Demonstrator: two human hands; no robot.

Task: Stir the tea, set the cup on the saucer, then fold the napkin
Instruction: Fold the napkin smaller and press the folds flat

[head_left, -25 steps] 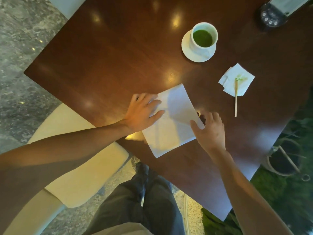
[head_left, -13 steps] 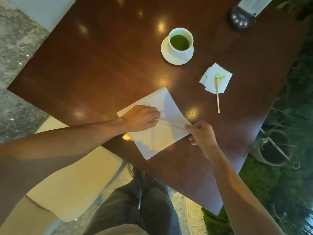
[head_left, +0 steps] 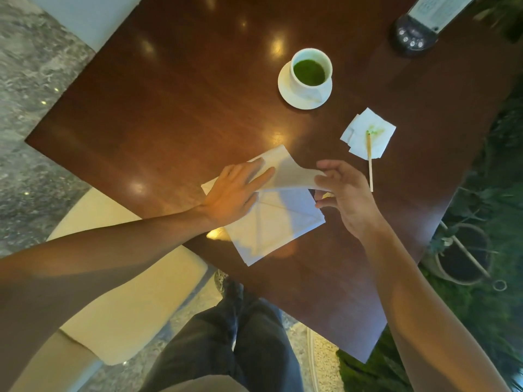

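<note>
The glossy dark wooden table (head_left: 175, 114) stood over grey marbled flooring (head_left: 34, 80). The white paper napkin (head_left: 278, 222) lay near its front edge; the left hand (head_left: 233, 193) pressed it flat with straight fingers, the right hand (head_left: 343, 193) apparently pinching a lifted corner. The white cup of green tea (head_left: 310, 71) sat on its white saucer (head_left: 285, 89).

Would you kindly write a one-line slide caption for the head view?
Left hand pins the napkin while the right hand lifts a corner; cup sits on its saucer.
</note>
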